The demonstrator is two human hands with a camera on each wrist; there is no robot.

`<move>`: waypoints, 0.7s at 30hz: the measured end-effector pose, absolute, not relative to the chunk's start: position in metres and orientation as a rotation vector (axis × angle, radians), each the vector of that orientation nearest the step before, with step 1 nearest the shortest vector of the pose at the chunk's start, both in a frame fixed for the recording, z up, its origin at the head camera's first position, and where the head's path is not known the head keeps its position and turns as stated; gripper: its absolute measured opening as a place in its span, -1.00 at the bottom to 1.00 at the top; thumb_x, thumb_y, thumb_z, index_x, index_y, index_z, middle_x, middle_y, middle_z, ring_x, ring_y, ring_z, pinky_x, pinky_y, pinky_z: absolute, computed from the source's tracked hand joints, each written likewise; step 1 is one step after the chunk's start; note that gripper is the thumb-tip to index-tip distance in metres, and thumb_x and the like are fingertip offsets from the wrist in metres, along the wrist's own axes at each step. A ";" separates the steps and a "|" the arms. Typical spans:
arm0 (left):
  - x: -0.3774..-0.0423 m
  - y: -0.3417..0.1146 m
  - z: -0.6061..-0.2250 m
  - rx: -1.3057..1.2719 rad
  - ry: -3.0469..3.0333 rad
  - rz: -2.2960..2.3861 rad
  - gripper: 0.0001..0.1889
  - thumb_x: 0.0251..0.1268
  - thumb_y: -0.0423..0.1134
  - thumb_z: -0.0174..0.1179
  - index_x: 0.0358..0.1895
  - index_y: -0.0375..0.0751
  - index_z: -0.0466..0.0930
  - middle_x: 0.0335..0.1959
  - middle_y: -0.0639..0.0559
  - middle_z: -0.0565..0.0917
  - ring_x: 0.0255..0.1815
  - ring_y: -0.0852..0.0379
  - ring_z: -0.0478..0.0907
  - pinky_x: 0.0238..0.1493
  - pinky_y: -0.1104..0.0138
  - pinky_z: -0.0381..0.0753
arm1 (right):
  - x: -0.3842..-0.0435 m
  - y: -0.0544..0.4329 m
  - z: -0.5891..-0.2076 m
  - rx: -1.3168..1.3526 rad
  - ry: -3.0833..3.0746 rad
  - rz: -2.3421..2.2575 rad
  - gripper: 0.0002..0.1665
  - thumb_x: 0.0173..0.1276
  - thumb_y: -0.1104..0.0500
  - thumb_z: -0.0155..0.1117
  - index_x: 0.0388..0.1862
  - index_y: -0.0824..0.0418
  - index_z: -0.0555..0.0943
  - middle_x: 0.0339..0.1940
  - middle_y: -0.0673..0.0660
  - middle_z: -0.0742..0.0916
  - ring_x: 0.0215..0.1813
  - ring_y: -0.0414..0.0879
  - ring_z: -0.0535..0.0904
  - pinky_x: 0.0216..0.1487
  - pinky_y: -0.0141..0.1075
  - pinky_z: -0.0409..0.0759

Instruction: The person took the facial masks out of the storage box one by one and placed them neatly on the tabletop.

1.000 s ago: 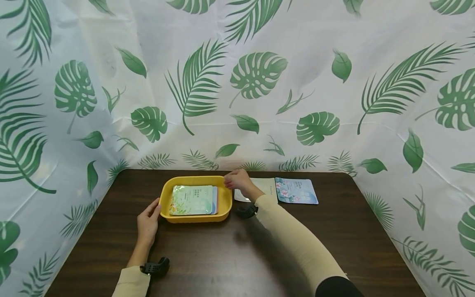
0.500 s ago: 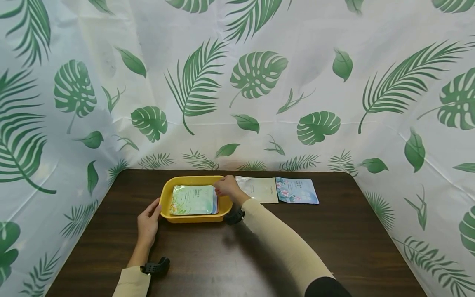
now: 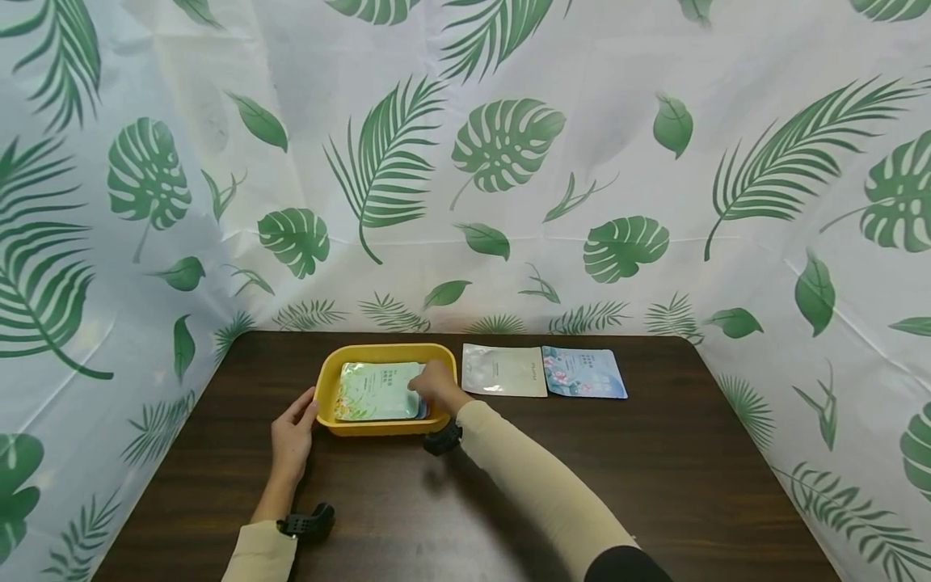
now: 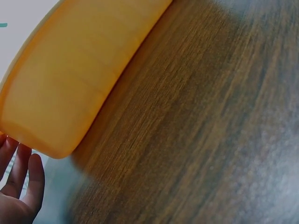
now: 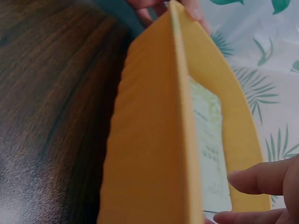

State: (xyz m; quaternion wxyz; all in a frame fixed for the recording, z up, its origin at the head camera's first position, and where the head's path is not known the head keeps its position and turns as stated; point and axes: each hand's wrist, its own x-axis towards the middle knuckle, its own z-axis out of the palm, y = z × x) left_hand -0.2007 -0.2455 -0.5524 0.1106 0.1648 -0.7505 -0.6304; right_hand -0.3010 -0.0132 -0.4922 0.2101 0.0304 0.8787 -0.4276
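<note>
A yellow plastic tray (image 3: 378,431) stands on the table, holding a small stack of flat sheet-mask packets. On top lies a green-and-white sheet-mask packet (image 3: 374,392) with a leafy print; a bluish edge of another shows below it at right. My left hand (image 3: 292,432) grips the tray's left end, fingers on both sides of the rim, as the right wrist view shows. My right hand (image 3: 439,386) reaches over the tray's right side. Its thumb and finger (image 5: 252,179) are at the end of the green packet, with a gap between them.
Right of the tray lie a cream sheet-mask packet (image 3: 503,371) and a blue floral sheet-mask packet (image 3: 584,373), side by side. The dark wooden table (image 3: 407,509) ends at a leaf-printed curtain (image 3: 524,275) behind and at the sides.
My right hand has moved left from beside the cream packet, over the tray's right rim, to the green packet's right end. My left hand has stayed on the tray.
</note>
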 end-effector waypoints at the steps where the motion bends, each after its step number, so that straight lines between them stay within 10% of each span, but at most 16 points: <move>1: -0.201 -0.245 -0.552 0.484 -2.204 -1.853 -0.50 0.53 -0.08 -0.02 0.42 -0.20 0.33 0.45 -0.13 0.36 0.44 -0.02 0.29 -0.13 0.85 0.38 | -0.300 -0.013 -0.493 0.084 2.441 -1.182 -0.83 0.26 0.28 0.32 -0.40 0.44 0.63 -0.74 0.06 0.38 -0.73 -0.13 0.25 -0.69 -0.39 0.26; 8: -0.201 -0.245 -0.553 0.490 -2.209 -1.843 -0.48 0.52 -0.04 -0.03 0.42 -0.21 0.33 0.45 -0.14 0.36 0.43 -0.01 0.29 -0.12 0.86 0.36 | -0.299 -0.013 -0.496 0.093 2.428 -1.177 -0.82 0.26 0.29 0.31 -0.28 0.44 0.60 -0.71 0.09 0.42 -0.74 -0.12 0.28 -0.71 -0.39 0.30; 16: -0.200 -0.244 -0.555 0.473 -2.183 -1.840 -0.50 0.52 -0.07 -0.01 0.40 -0.22 0.36 0.41 -0.16 0.41 0.02 0.59 0.37 -0.13 0.80 0.43 | -0.301 -0.017 -0.500 0.116 2.428 -1.224 -0.87 0.29 0.35 0.24 -0.43 0.42 0.60 -0.84 0.03 0.35 -0.77 -0.14 0.24 -0.68 -0.37 0.27; 21: -0.201 -0.244 -0.554 0.486 -2.192 -1.843 -0.50 0.52 -0.07 -0.01 0.40 -0.21 0.36 0.41 -0.14 0.41 0.08 0.50 0.37 -0.12 0.81 0.42 | -0.302 -0.020 -0.499 0.187 2.383 -1.337 -0.86 0.27 0.37 0.25 -0.44 0.44 0.66 -0.83 0.03 0.40 -0.72 -0.13 0.31 -0.64 -0.37 0.31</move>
